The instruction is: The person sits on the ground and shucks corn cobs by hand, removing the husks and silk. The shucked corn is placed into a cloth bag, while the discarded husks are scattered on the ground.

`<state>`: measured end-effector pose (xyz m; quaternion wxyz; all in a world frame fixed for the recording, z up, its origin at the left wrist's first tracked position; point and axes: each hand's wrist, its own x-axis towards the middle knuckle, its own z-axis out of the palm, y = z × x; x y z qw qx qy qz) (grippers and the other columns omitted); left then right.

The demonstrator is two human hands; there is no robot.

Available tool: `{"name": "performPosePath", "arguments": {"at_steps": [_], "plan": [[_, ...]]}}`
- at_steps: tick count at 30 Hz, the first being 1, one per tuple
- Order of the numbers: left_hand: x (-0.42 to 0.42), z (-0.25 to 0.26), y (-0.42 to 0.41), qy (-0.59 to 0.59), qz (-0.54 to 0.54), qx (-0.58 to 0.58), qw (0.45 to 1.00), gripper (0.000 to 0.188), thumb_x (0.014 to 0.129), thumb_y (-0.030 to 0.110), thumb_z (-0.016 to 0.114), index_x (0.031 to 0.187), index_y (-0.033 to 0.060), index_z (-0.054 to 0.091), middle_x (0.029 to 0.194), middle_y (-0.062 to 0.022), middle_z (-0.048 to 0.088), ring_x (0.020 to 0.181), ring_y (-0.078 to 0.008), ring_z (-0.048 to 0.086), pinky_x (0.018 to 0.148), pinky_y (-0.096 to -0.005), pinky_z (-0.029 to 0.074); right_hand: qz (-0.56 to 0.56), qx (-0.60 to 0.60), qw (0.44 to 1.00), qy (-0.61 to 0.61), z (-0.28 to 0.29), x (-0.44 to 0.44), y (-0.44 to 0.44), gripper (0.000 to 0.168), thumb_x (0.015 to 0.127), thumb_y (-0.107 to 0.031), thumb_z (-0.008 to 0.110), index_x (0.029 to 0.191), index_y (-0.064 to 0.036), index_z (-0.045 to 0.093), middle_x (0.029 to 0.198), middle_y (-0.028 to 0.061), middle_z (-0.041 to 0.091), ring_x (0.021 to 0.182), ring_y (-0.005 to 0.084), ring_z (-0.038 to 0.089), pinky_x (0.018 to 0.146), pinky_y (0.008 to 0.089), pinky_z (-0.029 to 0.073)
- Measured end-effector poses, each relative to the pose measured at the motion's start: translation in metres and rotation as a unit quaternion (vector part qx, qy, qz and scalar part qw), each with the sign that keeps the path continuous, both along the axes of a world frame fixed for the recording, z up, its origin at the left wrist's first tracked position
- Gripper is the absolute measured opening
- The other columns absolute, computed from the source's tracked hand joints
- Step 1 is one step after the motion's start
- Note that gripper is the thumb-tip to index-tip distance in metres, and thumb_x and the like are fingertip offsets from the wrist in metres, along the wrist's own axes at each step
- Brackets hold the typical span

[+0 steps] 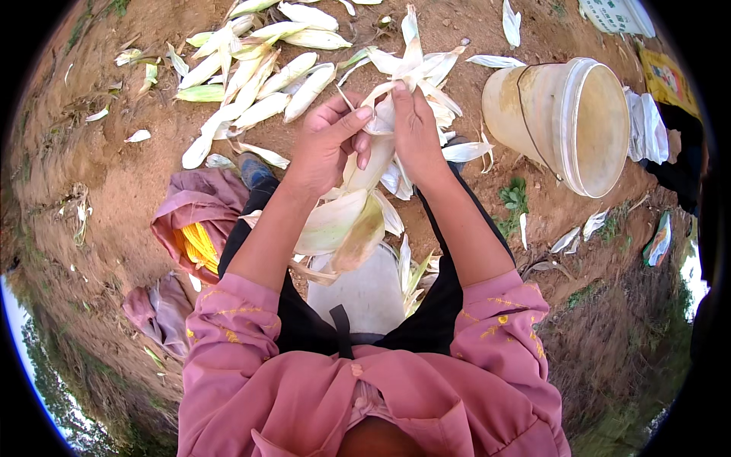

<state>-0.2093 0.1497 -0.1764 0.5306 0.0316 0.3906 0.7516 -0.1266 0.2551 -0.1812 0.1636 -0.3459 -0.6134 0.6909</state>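
In front of me both hands grip pale corn husks that are partly spread apart. My left hand (331,137) pinches a strip of the corn husk (380,117) between thumb and fingers. Close beside it, my right hand (417,128) holds the husk's top, thumb pressed on the leaves. Peeled-back husk leaves (337,223) hang below my hands, over a pale bucket or seat (360,297) between my legs. Whether an ear of corn is inside the husk, I cannot tell. Loose husks lie behind and under my hands.
A pile of ears in husk (245,74) lies on the soil at upper left. A reddish cloth sack (200,188) holds yellow corn cobs (200,245) beside my left leg. At right, a white plastic bucket (525,114) lies tipped, with scattered husks (562,240) nearby.
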Motion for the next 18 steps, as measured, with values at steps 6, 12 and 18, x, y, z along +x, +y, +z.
{"name": "performPosePath", "arguments": {"at_steps": [6, 12, 18], "plan": [[-0.001, 0.013, 0.008, 0.14, 0.045, 0.077, 0.986, 0.009, 0.089, 0.014, 0.054, 0.087, 0.0059, 0.052, 0.091, -0.0092, 0.062, 0.08, -0.0136, 0.055, 0.085, -0.0311, 0.041, -0.085, -0.064, 0.994, 0.034, 0.008, -0.005, 0.006, 0.041, 0.096, -0.037, 0.033, 0.103, 0.001, 0.049, 0.092, 0.0136, 0.06, 0.08, 0.0167, 0.058, 0.075, 0.0299, 0.047], [-0.028, 0.014, -0.018, 0.18, -0.3, 0.001, 0.937, 0.011, 0.088, 0.015, 0.054, 0.086, 0.0046, 0.051, 0.074, -0.0046, 0.058, 0.067, -0.0106, 0.053, 0.065, -0.0241, 0.042, -0.215, -0.168, 0.96, 0.068, 0.01, 0.004, 0.044, 0.035, 0.096, -0.035, 0.034, 0.099, -0.002, 0.045, 0.083, 0.0125, 0.059, 0.077, 0.0193, 0.057, 0.072, 0.0329, 0.048], [-0.055, 0.004, -0.039, 0.248, -0.425, -0.204, 0.846, 0.019, 0.086, 0.019, 0.057, 0.08, 0.0009, 0.056, 0.066, -0.0035, 0.06, 0.062, -0.0075, 0.055, 0.059, -0.0226, 0.046, -0.303, -0.163, 0.923, 0.175, 0.02, 0.023, 0.091, 0.031, 0.096, -0.032, 0.034, 0.094, -0.003, 0.046, 0.081, 0.0115, 0.057, 0.076, 0.022, 0.056, 0.073, 0.0377, 0.048]]}}
